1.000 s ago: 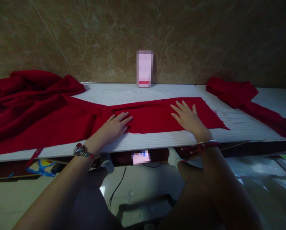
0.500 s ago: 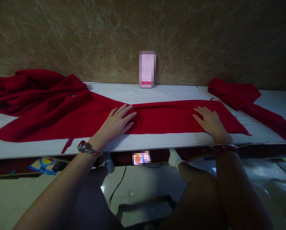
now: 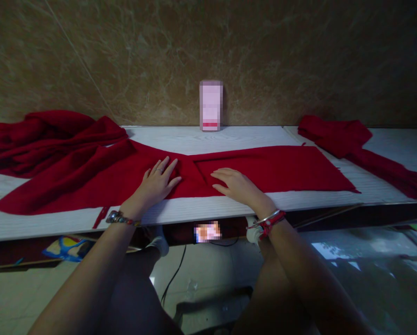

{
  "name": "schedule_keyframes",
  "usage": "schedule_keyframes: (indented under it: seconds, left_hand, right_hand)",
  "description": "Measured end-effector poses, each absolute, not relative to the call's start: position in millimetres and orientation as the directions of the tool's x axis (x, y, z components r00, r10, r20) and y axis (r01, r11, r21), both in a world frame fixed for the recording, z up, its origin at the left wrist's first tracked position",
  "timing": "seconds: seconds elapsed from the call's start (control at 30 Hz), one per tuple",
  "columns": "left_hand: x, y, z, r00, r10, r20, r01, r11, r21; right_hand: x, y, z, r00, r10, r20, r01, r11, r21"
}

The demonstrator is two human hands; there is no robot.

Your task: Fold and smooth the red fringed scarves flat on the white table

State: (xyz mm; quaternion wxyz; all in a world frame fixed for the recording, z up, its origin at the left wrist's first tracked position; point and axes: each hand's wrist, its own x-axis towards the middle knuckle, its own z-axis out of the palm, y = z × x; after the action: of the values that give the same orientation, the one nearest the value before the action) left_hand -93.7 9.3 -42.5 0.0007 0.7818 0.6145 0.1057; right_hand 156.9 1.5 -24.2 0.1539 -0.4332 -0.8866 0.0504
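Note:
A long piece of red fabric [image 3: 285, 170] lies spread along a white wood-grain tabletop [image 3: 159, 135]. Its right end is cut on a slant with a frayed edge, and its left part runs up to a bunched heap of red cloth [image 3: 62, 135]. My left hand [image 3: 158, 181] rests flat on the fabric left of the middle, fingers spread. To its right, my right hand [image 3: 234, 184] lies palm down on the same piece, fingers stretched out. A raised crease shows in the fabric between the two hands.
Another crumpled red strip [image 3: 362, 149] lies at the table's right. A pale, blurred-out upright object [image 3: 211, 107] leans on the brown marbled wall [image 3: 264, 60]. A narrow red scrap [image 3: 101, 217] hangs over the front edge. Below are a blue-rimmed item [image 3: 67, 249] and a black cable [image 3: 173, 277].
My right hand has slid left along the fabric, toward the middle. My left hand has shifted slightly left. A slanting crease now shows between them.

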Motion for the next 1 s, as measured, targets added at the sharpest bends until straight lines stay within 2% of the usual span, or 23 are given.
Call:
schedule_keyframes:
  seconds: [0.13, 0.27, 0.37, 0.47, 0.53, 1.0]
  left_hand:
    - [-101, 11, -38, 0.206, 0.942, 0.263, 0.956, -0.252, 0.153]
    - [-100, 14, -27, 0.229, 0.910, 0.346, 0.957, -0.275, 0.090]
    - [-87, 19, -18, 0.408, 0.850, 0.333, 0.898, -0.439, 0.021]
    - [-68, 25, -14, 0.616, 0.755, 0.224, 0.775, -0.632, 0.000]
    - [-59, 27, -13, 0.665, 0.724, 0.180, 0.736, -0.677, 0.003]
    - [-87, 16, -1, 0.415, 0.839, 0.351, 0.906, -0.414, -0.081]
  right_hand:
    - [159, 2, -31, -0.578, 0.766, 0.283, 0.737, 0.638, -0.223]
    - [162, -1, -35, -0.595, 0.751, 0.284, 0.720, 0.656, -0.226]
    - [161, 0, -35, -0.594, 0.753, 0.285, 0.722, 0.655, -0.225]
    - [161, 1, -35, -0.598, 0.753, 0.273, 0.720, 0.655, -0.229]
    - [161, 2, -34, -0.600, 0.754, 0.268, 0.717, 0.655, -0.239]
    - [161, 5, -37, -0.543, 0.776, 0.321, 0.683, 0.631, -0.369]
